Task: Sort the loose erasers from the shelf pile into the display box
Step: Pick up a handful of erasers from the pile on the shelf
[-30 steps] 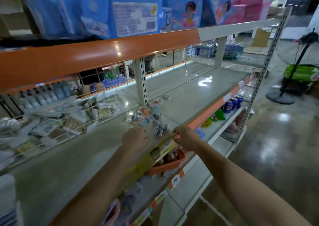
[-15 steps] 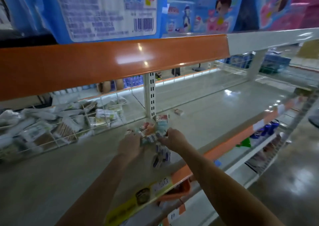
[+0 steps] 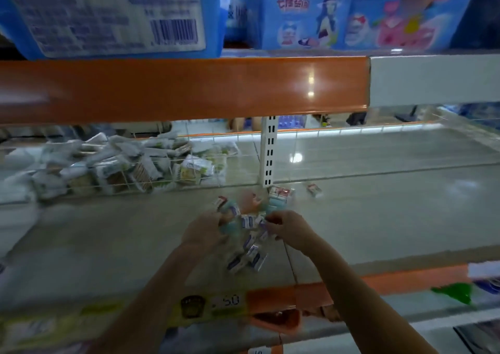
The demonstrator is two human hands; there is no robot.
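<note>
A pile of small wrapped erasers (image 3: 250,241) lies on the grey shelf (image 3: 108,245), white with blue and red labels. My left hand (image 3: 204,230) curls its fingers around erasers at the pile's left side. At the right side of the pile, my right hand (image 3: 289,229) pinches an eraser. A red-and-white eraser pack (image 3: 281,192) sits by the upright post, and a single eraser (image 3: 314,190) lies apart further right. No display box is recognisable; motion blur hides detail.
A wire basket (image 3: 121,180) of white packets stands at the back left. A white slotted post (image 3: 268,150) rises behind the pile. The orange upper shelf edge (image 3: 189,88) hangs overhead with blue packages on it. Bare shelf stretches right.
The view moved closer to the shelf. Both hands went from the front edge into the eraser pile and closed on erasers.
</note>
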